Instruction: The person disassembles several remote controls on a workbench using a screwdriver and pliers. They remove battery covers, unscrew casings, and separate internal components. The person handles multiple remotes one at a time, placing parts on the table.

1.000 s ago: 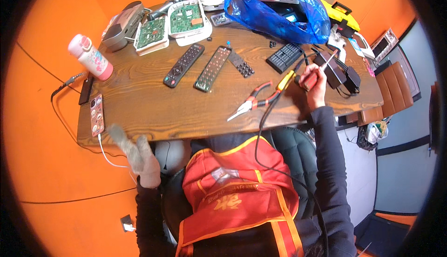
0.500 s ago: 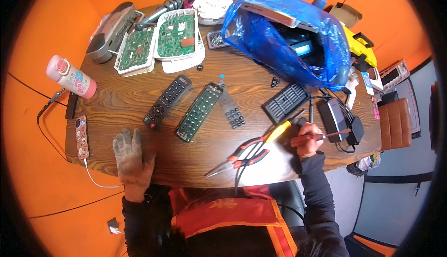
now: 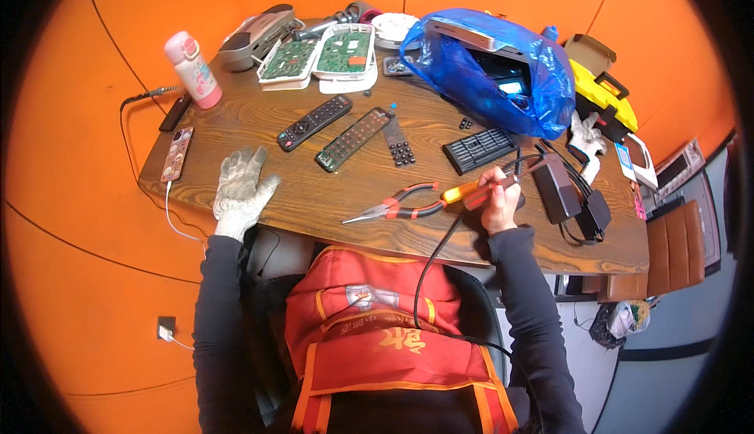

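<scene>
My left hand point(image 3: 245, 186), in a pale, soiled work glove, lies flat near the front edge of the table, fingers stretched out. My bare right hand point(image 3: 499, 208) is closed round a screwdriver point(image 3: 478, 195) with a red handle, its thin shaft pointing right. Beside that hand are a yellow-handled tool point(image 3: 456, 194) and long-nose pliers point(image 3: 375, 212) with red and black grips. Farther back lie a black remote control point(image 3: 314, 123), a green remote circuit board point(image 3: 352, 140) and a grey rubber keypad point(image 3: 400, 145). A black slatted case point(image 3: 481, 151) is beyond my right hand.
A blue plastic bag point(image 3: 542, 92) holds devices at the back. Black power adapters point(image 3: 555, 186) with cables sit at right, near another glove point(image 3: 587, 137). White housings with circuit boards point(image 3: 344, 53), a pink bottle point(image 3: 194, 71) and a phone point(image 3: 177, 153) stand or lie leftward.
The view has tilted, so the table sits higher in the picture. My right hand, with the screwdriver, is now closer to the yellow-handled tool. My left hand stays flat on the table.
</scene>
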